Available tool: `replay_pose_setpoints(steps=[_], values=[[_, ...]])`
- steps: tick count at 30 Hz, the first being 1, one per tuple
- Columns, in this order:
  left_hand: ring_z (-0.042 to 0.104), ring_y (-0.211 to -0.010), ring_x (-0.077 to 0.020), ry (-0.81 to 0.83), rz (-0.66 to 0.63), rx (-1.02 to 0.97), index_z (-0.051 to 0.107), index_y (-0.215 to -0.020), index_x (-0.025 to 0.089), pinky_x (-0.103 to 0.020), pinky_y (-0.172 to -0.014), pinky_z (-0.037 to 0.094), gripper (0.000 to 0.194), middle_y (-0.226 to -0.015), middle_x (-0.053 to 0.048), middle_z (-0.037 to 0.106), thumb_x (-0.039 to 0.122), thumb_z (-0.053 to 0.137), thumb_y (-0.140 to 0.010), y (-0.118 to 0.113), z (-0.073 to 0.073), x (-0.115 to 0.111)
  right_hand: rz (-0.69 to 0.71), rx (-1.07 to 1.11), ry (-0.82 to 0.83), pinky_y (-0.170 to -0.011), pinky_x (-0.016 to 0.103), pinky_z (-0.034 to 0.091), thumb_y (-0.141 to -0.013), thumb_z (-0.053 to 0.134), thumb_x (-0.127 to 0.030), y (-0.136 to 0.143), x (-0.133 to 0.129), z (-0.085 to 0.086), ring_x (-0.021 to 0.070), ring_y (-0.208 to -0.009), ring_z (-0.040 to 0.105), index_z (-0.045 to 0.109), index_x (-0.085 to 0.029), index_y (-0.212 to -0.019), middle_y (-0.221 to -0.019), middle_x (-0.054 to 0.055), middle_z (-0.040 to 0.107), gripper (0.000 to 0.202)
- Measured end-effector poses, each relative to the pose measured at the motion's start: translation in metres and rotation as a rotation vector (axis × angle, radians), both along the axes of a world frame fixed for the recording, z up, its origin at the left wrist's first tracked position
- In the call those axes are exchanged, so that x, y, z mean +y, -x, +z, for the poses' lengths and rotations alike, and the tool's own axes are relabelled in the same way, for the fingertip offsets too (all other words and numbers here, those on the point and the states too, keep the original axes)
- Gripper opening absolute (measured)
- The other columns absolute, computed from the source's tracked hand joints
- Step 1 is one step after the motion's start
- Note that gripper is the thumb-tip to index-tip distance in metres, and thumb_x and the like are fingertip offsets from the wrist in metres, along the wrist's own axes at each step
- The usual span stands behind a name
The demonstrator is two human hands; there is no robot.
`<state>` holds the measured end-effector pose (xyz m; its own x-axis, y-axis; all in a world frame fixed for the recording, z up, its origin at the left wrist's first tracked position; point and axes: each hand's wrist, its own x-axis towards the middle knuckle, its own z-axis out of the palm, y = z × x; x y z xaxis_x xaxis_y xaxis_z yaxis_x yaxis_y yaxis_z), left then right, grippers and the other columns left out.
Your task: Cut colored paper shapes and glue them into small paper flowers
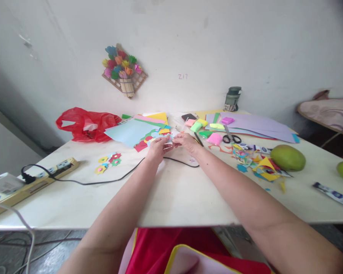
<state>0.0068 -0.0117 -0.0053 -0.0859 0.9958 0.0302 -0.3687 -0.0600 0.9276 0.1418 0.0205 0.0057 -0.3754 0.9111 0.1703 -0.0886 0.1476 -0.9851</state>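
Over the middle of the table, my left hand (158, 148) and my right hand (186, 142) meet, fingers pinched on a small light-blue paper piece (169, 140). Its shape is mostly hidden by my fingertips. Just behind and left of my hands lie cut paper shapes (143, 144) in red, yellow, green and blue, near a large light-blue sheet (125, 132). Several small paper flowers (116, 161) with contrasting round centres rest farther left. Scissors (231, 138) with black handles lie to the right of my right hand.
A black cable (103, 183) runs from the power strip (57, 173) toward my hands. A red plastic bag (77, 123) stands at back left. On the right are clay packs (215, 138), paper scraps (264, 169), a green mango (288, 157), a tube (334, 195) and purple sheets (254, 125).
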Motion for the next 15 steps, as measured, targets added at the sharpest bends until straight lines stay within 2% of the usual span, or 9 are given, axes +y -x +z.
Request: replay_pose_setpoints(steps=[5, 10, 15], values=[[0.058, -0.059, -0.0127, 0.03, -0.01, 0.006, 0.061, -0.075, 0.014, -0.033, -0.067, 0.051, 0.03, -0.067, -0.003, 0.06, 0.038, 0.07, -0.061, 0.0009, 0.0035, 0.0002, -0.01, -0.042, -0.049, -0.057, 0.025, 0.041, -0.058, 0.06, -0.019, -0.0038, 0.0066, -0.0026, 0.0112, -0.051, 0.051, 0.058, -0.015, -0.053, -0.049, 0.0, 0.057, 0.007], [0.059, -0.06, -0.0131, 0.014, -0.048, 0.105, 0.06, -0.07, 0.012, -0.034, -0.068, 0.051, 0.029, -0.064, -0.002, 0.058, 0.033, 0.075, -0.056, 0.0069, 0.0034, 0.0012, 0.068, -0.08, -0.097, -0.057, 0.027, 0.042, -0.059, 0.062, -0.023, -0.008, 0.0104, -0.0035, 0.0122, -0.052, 0.052, 0.059, -0.015, -0.054, -0.051, 0.001, 0.058, 0.01], [0.058, -0.06, -0.0114, -0.011, -0.055, 0.1, 0.058, -0.066, 0.013, -0.032, -0.07, 0.051, 0.028, -0.062, -0.001, 0.056, 0.033, 0.075, -0.057, 0.0089, -0.0007, 0.0014, 0.074, -0.09, -0.096, -0.059, 0.027, 0.042, -0.061, 0.063, -0.026, -0.0078, 0.0082, -0.0021, 0.0116, -0.052, 0.051, 0.059, -0.014, -0.054, -0.052, 0.001, 0.059, 0.014]])
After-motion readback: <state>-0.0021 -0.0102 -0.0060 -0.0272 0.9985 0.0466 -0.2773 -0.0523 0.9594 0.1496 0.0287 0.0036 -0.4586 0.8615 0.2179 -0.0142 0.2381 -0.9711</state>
